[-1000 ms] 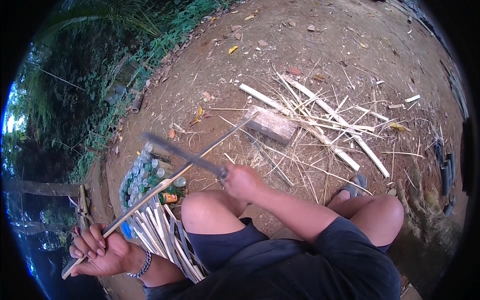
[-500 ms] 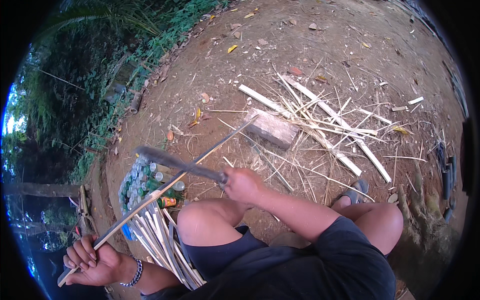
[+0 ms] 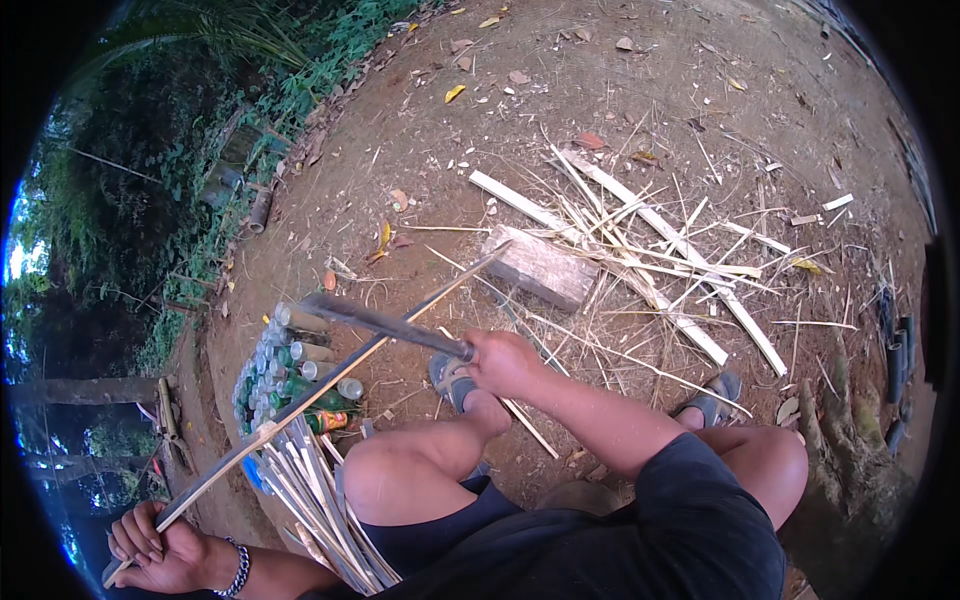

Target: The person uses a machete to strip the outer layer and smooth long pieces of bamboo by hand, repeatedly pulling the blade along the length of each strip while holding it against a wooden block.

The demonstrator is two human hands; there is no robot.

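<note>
Slantwise, the strip [image 3: 265, 432] ran from the left hand [image 3: 158, 548], fingers clamped round its near end, to the block [image 3: 548, 268] on the ground [image 3: 600, 95]. The right hand [image 3: 503, 365] had its fingers closed on the knife [image 3: 360, 316], which crossed the strip.

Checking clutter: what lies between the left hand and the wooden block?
Head view: the long strip spans it, crossed by the blade, with bottles alongside.
</note>
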